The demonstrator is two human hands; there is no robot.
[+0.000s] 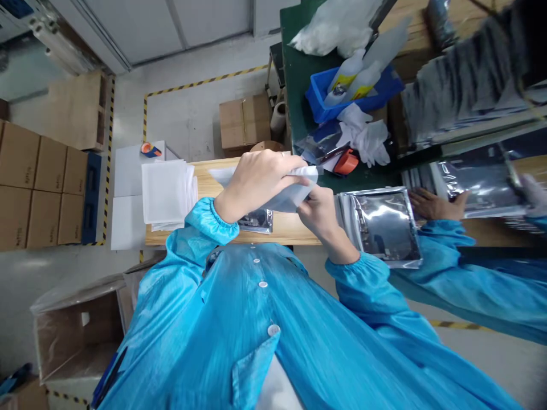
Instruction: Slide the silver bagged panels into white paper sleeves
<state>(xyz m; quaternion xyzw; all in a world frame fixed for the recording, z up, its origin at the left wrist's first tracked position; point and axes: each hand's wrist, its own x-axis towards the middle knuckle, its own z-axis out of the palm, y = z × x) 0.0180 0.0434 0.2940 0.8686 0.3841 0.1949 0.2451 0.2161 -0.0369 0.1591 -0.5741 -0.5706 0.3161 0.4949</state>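
Note:
Both hands hold a thin, translucent white sheet or sleeve [287, 197] above the wooden table [205, 181]. My left hand [258, 179] reaches across its top, with fingers closed on the upper edge. My right hand [319, 212] pinches the sheet's right side, lower down. Beneath them, partly hidden by my left hand and the sheet, a dark item in shiny clear film [260, 221] lies on the table. A stack of white sheets or sleeves [166, 193] is at the table's left end. Right of my right hand sits a stack of film-wrapped dark panels [384, 225].
A co-worker's hand [440, 205] rests by more wrapped panels [478, 176] at the right. On the green table [299, 85] are a blue bin [318, 99] with bottles, an orange tape dispenser [346, 163] and white gloves [370, 136]. Cardboard boxes [244, 122] stand on the floor beyond.

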